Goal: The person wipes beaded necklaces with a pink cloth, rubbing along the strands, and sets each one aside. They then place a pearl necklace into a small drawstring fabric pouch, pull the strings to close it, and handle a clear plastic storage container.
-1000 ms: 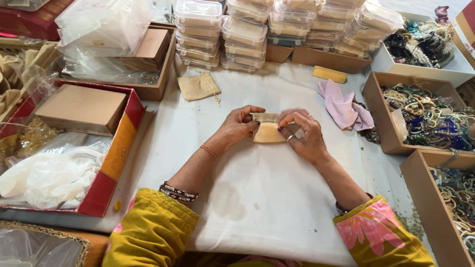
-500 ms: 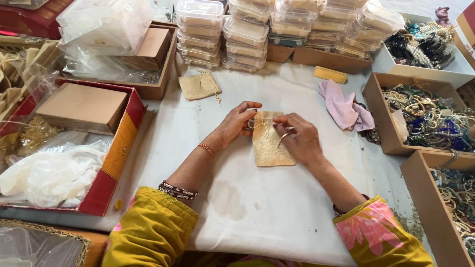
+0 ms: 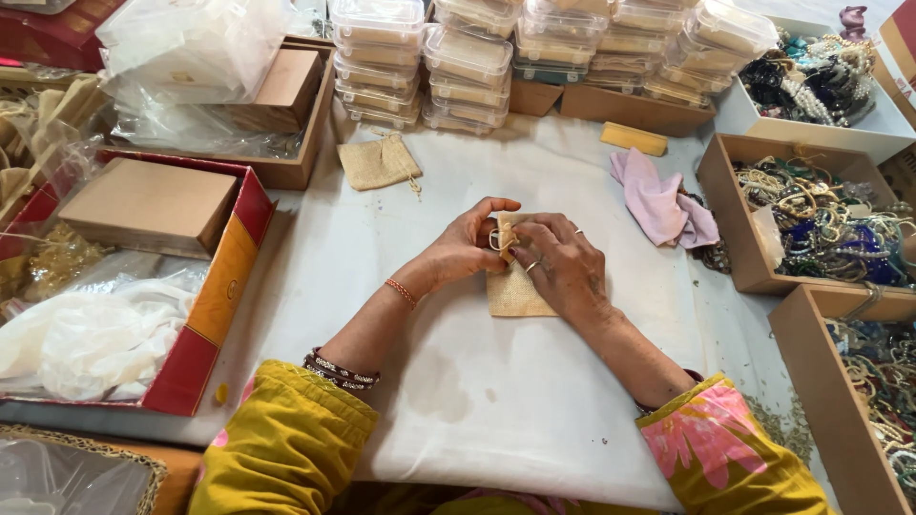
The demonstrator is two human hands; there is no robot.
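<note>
Your table [image 3: 286, 277], covered in white cloth, carries everything. Along its left edge sits a red tray [image 3: 224, 286] holding a tan box [image 3: 148, 205] and white plastic bags [image 3: 86, 334]. Stacked clear containers [image 3: 468, 67] line the far edge, and cardboard boxes of beads [image 3: 811, 219] run down the right edge. A pink cloth [image 3: 658, 205] lies toward the right, a spare burlap pouch [image 3: 377, 162] toward the far edge. Mid-table, your left hand [image 3: 468, 248] and right hand [image 3: 563, 262] are both pinched shut on the top of a small burlap pouch [image 3: 515, 296] lying flat on the cloth.
</note>
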